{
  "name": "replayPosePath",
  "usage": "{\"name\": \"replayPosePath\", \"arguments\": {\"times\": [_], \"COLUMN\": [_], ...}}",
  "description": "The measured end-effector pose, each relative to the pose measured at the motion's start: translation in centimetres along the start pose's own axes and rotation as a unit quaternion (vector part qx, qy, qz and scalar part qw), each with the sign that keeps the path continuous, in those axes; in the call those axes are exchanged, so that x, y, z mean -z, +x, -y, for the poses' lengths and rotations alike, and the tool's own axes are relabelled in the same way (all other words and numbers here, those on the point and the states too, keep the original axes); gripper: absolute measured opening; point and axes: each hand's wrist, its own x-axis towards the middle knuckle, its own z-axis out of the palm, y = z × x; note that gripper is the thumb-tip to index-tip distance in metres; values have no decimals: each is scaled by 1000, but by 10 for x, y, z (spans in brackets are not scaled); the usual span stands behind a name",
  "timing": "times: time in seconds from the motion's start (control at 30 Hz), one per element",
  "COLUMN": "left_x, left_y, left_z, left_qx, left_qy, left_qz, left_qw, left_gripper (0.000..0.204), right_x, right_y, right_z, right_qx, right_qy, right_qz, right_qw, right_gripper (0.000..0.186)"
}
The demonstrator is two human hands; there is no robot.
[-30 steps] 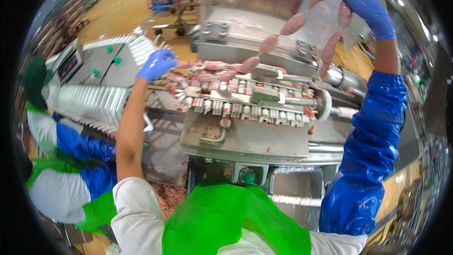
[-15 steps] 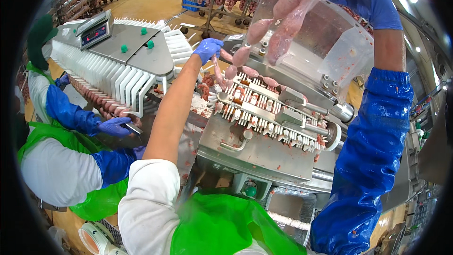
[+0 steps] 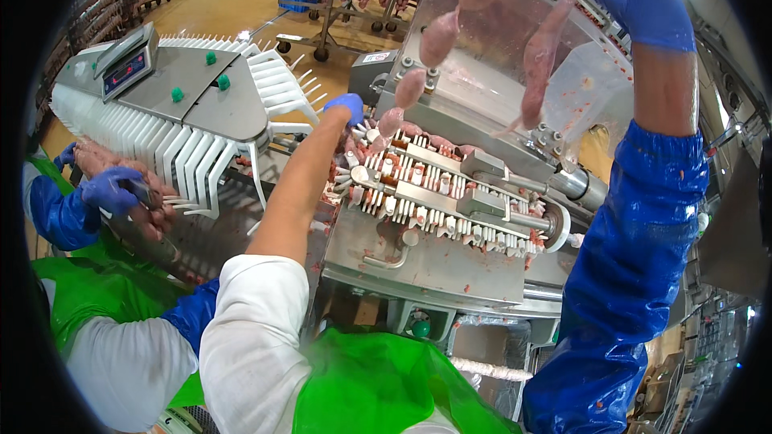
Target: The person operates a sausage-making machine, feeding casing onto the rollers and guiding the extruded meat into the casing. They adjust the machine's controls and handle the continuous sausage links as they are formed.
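My right hand [image 3: 643, 4], in a blue glove, is raised high at the upper right and closed on a string of pale pink sausages [image 3: 441, 38]. One run of links slopes down to the left toward the machine, while a loose tail [image 3: 544, 60] dangles from the hand. My left hand [image 3: 346, 108], also gloved, is low at the left end of the linking machine [image 3: 438, 181]. Its fingers are hidden behind the back of the hand, so its grip does not show. More links [image 3: 438, 141] lie along the machine's far side, among white prongs.
To the left stands a conveyor of white hooks [image 3: 189, 149] with a scale [image 3: 127, 68] on top. Beside it a co-worker's gloved hand [image 3: 111, 190] holds a bunch of sausages [image 3: 121, 162]. A clear guard [image 3: 498, 8] rises behind the machine; a hanging rack [image 3: 322, 0] stands farther back.
My left hand has dropped toward the machine's end. The sausage tail under my right hand now hangs apart from the other links. The co-worker now holds a bunch of sausages beside the hooks.
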Motion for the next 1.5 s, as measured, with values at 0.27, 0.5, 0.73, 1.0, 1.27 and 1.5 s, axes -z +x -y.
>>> {"name": "replayPosePath", "arguments": {"times": [0.27, 0.5, 0.73, 1.0, 1.27, 1.5], "left_x": [73, 54, -29, -224, -245, -141], "left_y": [-147, -197, -195, -191, -234, -223], "left_z": [13, 30, 90, 78, 124, 69], "left_qx": [-286, -161, 68, 50, 363, 145], "left_qy": [-366, -695, -779, -202, -725, -628], "left_qz": [87, -88, -130, -225, 47, -234], "left_qw": [881, 695, 610, 952, 584, 728], "left_gripper": [31, 27, 21, 34, 34, 16], "right_x": [-19, -73, -109, -82, -15, 166], "right_y": [59, 81, 87, 40, -34, -53], "right_z": [-42, -83, -206, -212, -147, -96], "right_qx": [86, 97, -169, -242, -2, 30], "right_qy": [-42, -146, 46, -49, -300, -747], "right_qz": [-29, 18, 112, 36, -69, -318], "right_qw": [995, 984, 978, 968, 951, 583], "right_gripper": [22, 17, 18, 23, 20, 56]}}
